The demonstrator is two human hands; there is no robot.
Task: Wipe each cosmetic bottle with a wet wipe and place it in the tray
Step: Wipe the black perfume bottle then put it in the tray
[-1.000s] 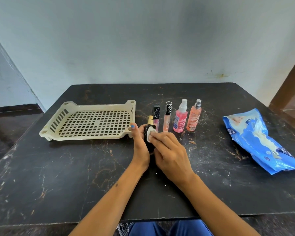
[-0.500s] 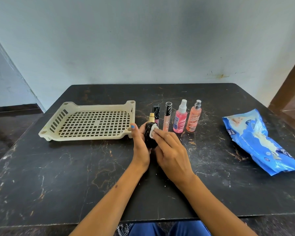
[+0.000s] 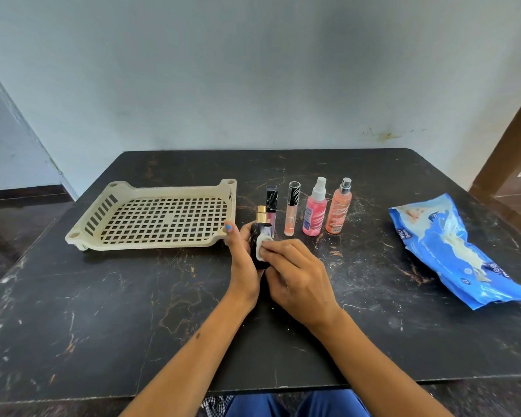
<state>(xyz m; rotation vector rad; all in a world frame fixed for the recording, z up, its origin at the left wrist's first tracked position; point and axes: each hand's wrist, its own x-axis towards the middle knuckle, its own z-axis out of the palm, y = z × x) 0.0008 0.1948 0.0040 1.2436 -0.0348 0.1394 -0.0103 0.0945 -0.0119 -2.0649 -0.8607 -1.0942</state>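
Note:
My left hand (image 3: 242,260) grips a small black bottle with a gold cap (image 3: 260,230), held upright near the table's middle. My right hand (image 3: 298,275) presses a small white wet wipe (image 3: 263,246) against the bottle's front with its fingertips. The cream plastic tray (image 3: 157,218) with a grid floor lies just left of my hands and holds nothing. Behind the hands stand a black-capped pink gloss tube (image 3: 272,203), a peach gloss tube (image 3: 291,212), a pink spray bottle (image 3: 314,209) and an orange spray bottle (image 3: 339,209) in a row.
A blue wet-wipe packet (image 3: 451,251) lies flat at the right of the dark marble table (image 3: 103,311). A wall stands behind the table's far edge. A brown door frame (image 3: 512,145) is at the far right.
The black bottle has been raised slightly and turned more upright in my left hand. My right hand's fingers slid the wipe over the bottle's front.

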